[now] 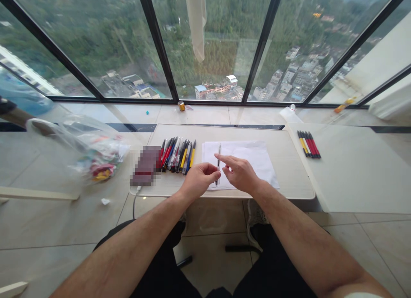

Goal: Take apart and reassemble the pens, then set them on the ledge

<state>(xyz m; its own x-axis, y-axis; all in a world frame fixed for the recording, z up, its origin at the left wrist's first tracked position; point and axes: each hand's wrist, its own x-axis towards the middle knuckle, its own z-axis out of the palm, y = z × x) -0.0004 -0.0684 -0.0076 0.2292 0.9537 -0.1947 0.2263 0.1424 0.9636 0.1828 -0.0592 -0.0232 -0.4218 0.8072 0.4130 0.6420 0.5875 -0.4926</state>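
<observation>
A slim pen (218, 163) with a clear or silver barrel lies lengthwise over a stack of white paper (253, 161) on the low table. My left hand (203, 178) is closed in a pinch, thumb and forefinger meeting at the pen's lower half. Above and to the right, my right hand (241, 171) has its forefinger stretched across the pen's upper part and its thumb apart. Whether that fingertip touches the pen, I cannot tell. Left of the paper, several pens (176, 154) in red, black, blue, yellow and clear lie in a row.
A blurred dark-red rectangular object (146, 165) with a cable sits at the table's (292, 174) left end. On a white board (359, 169) to the right lie several red and yellow pens (308, 144). A plastic bag (99, 152) is at left; a small can (181, 106) stands by the window.
</observation>
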